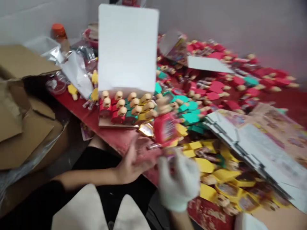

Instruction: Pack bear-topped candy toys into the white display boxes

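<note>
My left hand [130, 167], bare, is held palm up with its fingers apart and nothing in it, near the front edge of the table. A white glove covers my right hand [179, 179]; its fingertips are closed at the lower end of a red toy [165, 129] with a beige head and a clear front, blurred by motion. The toy stands upright just right of an open display box [128, 48]. Several beige-headed toys [122, 111] in red, green and yellow sit in rows inside that box, its white lid raised behind them.
Loose yellow toys [203, 164], green toys [190, 116] and red toys [217, 86] cover the right side of the red table [208, 214]. Flattened printed boxes [259, 153] lie over some of them. A large cardboard carton [26, 127] stands at left, near an orange-capped jar [59, 30].
</note>
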